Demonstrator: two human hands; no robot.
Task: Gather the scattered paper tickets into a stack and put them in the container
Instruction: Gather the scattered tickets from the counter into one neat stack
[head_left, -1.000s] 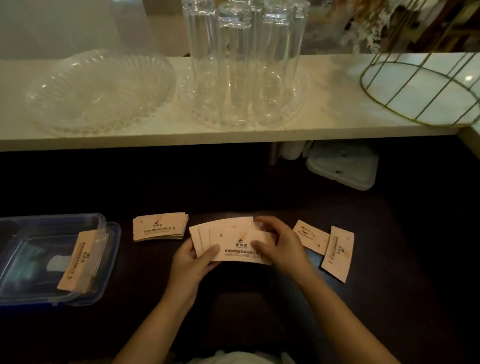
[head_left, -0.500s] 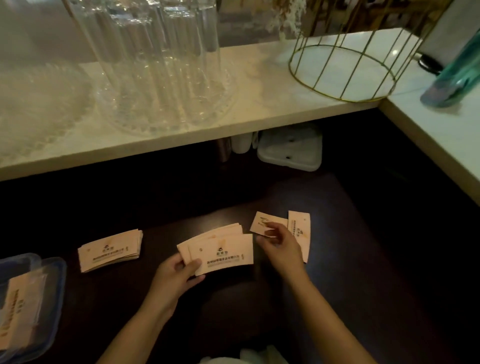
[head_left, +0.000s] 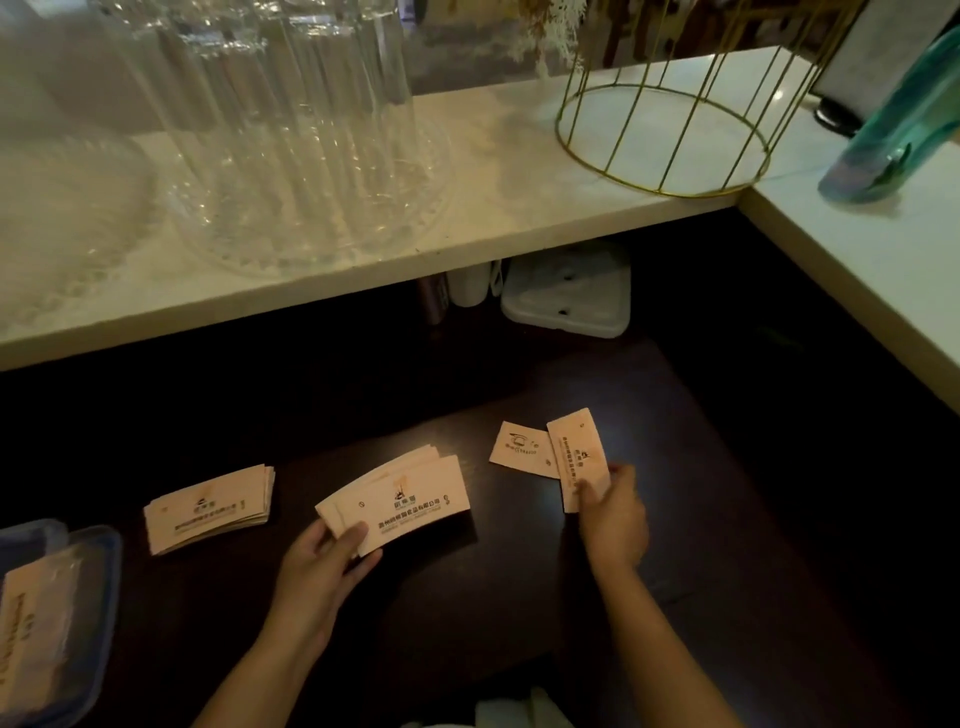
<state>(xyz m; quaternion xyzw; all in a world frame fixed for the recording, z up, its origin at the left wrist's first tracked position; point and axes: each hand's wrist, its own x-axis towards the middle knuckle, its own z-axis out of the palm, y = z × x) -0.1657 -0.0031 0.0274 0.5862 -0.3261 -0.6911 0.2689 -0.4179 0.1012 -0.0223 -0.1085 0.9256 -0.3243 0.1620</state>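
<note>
My left hand (head_left: 324, 564) grips a fanned stack of pale orange paper tickets (head_left: 402, 501) by its lower left corner, just above the dark table. My right hand (head_left: 613, 514) pinches the near end of a single ticket (head_left: 576, 452) that lies lengthwise away from me. Another loose ticket (head_left: 519, 449) lies flat to its left, partly under it. A second stack of tickets (head_left: 208, 509) rests on the table to the left. The clear blue plastic container (head_left: 98, 587) sits at the far left edge with tickets (head_left: 31, 618) inside.
A white counter (head_left: 493, 208) runs across the back and down the right side. On it stand tall clear glasses on a glass tray (head_left: 291, 171), a gold wire basket (head_left: 665, 119) and a teal bottle (head_left: 893, 140). A white lidded box (head_left: 571, 301) sits under the counter.
My right hand let go of the held stack and moved right to the two loose tickets, where it now pinches the right one. The view swung to the right.
</note>
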